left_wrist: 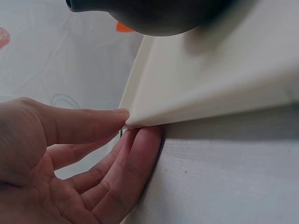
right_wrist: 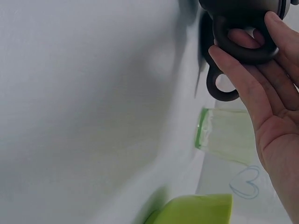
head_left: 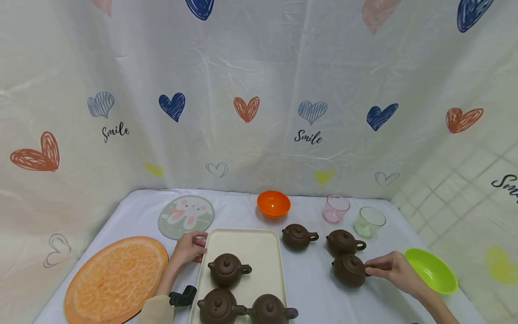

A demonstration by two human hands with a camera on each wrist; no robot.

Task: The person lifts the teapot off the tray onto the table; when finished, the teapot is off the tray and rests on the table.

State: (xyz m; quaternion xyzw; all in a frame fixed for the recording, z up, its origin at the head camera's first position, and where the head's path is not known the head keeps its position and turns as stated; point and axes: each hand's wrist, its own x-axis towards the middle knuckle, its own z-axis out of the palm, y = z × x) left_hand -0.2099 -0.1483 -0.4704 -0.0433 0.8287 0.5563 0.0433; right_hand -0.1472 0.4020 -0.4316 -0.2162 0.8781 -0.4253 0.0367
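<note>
My left hand (head_left: 189, 248) pinches the left rim of a cream tray (head_left: 259, 243), thumb above and fingers below, as the left wrist view shows. On this tray stand three brown teapots: one teapot (head_left: 226, 270) in the middle, another teapot (head_left: 220, 307) at the near left, and a third teapot (head_left: 269, 309) at the near right. Off to the right, my right hand (head_left: 394, 269) holds the loop handle (right_wrist: 247, 54) of a brown teapot (head_left: 349, 271). Just behind that one is another teapot (head_left: 341, 242). A further teapot (head_left: 297, 236) sits beside the tray's far right corner.
An orange bowl (head_left: 273, 204), a pink glass (head_left: 336, 209) and a green glass (head_left: 369, 222) stand at the back. The lime green bowl (head_left: 430, 271) is right of my right hand. On the left lie a rabbit-print mat (head_left: 186, 216) and an orange round mat (head_left: 117, 279).
</note>
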